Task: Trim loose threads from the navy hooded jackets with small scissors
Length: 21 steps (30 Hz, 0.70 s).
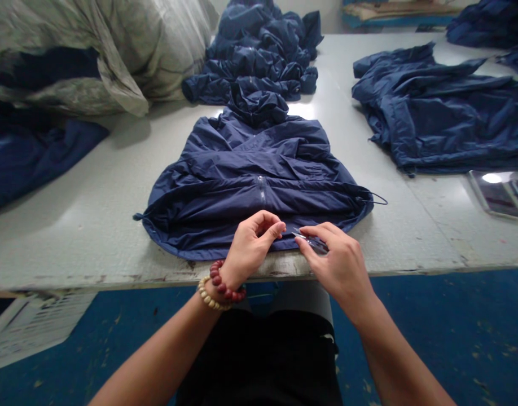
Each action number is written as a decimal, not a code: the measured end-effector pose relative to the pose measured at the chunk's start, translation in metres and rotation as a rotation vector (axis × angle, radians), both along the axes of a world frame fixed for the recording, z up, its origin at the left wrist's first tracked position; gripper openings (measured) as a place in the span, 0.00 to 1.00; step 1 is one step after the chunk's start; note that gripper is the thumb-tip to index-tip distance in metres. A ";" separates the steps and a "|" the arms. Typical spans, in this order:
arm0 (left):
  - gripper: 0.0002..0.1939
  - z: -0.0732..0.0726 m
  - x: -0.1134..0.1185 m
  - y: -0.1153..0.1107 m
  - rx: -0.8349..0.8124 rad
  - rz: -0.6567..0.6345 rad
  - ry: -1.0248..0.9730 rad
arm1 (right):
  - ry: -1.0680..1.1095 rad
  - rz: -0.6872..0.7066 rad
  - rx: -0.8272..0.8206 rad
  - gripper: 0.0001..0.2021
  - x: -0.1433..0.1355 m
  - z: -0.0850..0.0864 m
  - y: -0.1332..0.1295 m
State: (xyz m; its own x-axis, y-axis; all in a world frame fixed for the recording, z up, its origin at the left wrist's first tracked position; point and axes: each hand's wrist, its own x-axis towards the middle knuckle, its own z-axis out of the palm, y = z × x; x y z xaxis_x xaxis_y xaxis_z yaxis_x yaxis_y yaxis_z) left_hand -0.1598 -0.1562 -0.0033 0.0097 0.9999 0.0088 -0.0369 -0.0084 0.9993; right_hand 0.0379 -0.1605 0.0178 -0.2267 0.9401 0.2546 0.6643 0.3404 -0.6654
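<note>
A navy hooded jacket (250,146) lies on the table before me, its hem opening towards me and a zipper (262,189) showing at the middle. An elastic cord loop (375,198) sticks out from the right end of the hem. Over the near hem, my left hand (254,242) is closed in a pinch between thumb and forefinger; whatever is in it is too small to make out. My right hand (337,254) grips small metal thread snips (313,242), their tips pointing at the left fingertips, a short gap away.
More navy garments are heaped behind the jacket (263,51), at the right (453,113) and at the left (34,152). A large grey-green sack (157,45) stands at the back left. A phone (496,194) lies near the right edge. The table's front edge (115,282) runs close to me.
</note>
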 end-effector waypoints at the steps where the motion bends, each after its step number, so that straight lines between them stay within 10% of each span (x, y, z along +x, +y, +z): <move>1: 0.16 0.001 0.000 0.000 -0.001 0.002 -0.003 | 0.061 -0.016 -0.038 0.08 -0.001 0.001 -0.002; 12: 0.18 0.010 -0.015 -0.015 0.011 0.015 -0.126 | 0.349 0.071 -0.311 0.15 -0.037 0.004 -0.008; 21: 0.17 0.020 -0.088 -0.099 0.028 0.308 -0.110 | 0.375 0.421 -0.431 0.15 -0.123 0.016 -0.035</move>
